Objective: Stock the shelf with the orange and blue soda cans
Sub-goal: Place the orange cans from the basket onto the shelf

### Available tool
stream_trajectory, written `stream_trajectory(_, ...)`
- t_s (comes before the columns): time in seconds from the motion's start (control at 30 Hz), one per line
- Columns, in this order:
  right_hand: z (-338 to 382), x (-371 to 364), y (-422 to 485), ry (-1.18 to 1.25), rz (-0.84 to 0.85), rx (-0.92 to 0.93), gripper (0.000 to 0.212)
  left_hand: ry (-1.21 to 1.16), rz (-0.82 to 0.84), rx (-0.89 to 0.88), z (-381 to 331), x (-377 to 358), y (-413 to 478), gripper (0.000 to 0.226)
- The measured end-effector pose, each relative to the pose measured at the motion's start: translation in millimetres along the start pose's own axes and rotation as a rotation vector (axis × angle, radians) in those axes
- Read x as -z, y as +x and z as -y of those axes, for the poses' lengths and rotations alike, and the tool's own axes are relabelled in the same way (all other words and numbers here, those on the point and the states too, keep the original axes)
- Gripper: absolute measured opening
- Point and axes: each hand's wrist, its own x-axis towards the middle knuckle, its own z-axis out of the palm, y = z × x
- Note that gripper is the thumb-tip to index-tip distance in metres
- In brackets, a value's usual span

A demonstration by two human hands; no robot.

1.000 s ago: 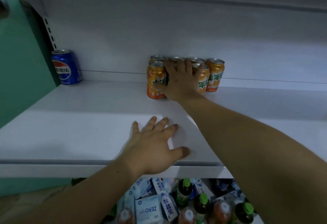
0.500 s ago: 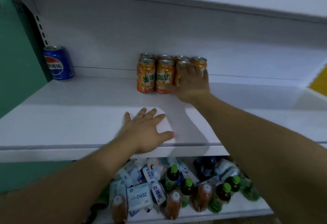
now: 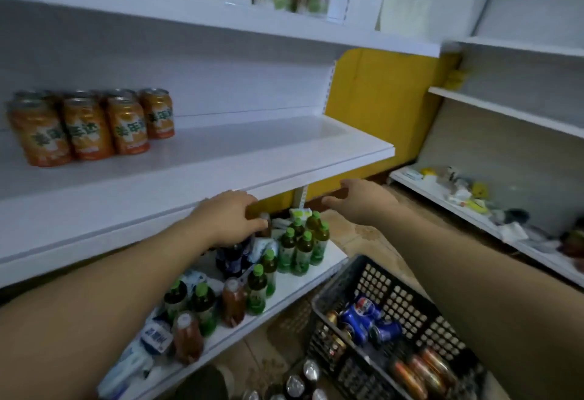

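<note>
Because the basket below the shelf has blue cans, reach in and grab one by its side. Left hand hangs loose and empty at the shelf's edge; right hand is open. Orange cans stand on the shelf.

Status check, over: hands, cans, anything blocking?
Both hands empty: left hand at shelf edge, right hand open. Orange cans shelved; blue cans in basket. Nothing blocking.

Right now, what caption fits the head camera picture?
Orange cans stand on the shelf; left hand and right hand empty by its edge; blue cans in the basket.
</note>
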Motion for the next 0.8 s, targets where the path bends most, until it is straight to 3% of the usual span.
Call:
stream_trajectory(0.17,-116,-31,-41,0.055,0.031,-0.256,0.079,-0.026,0.274,-0.250,-126,-97,29,0.073)
stream_trajectory(0.33,-222,-87,-73,0.077,0.129,-0.486,0.074,0.035,0.516,-0.431,-202,-204,47,0.069)
stream_trajectory(0.43,-277,-126,-80,0.090,0.236,-0.588,0.062,0.052,0.642,-0.451,-232,-266,60,0.071)
stream_trajectory(0.6,-348,-207,-72,0.215,0.375,-0.726,0.066,0.020,0.830,-0.439,-264,-355,92,0.068)
stream_trajectory(0.8,-401,-307,-53,0.334,0.496,-0.763,0.049,-0.012,1.014,-0.315,-276,-466,132,0.073)
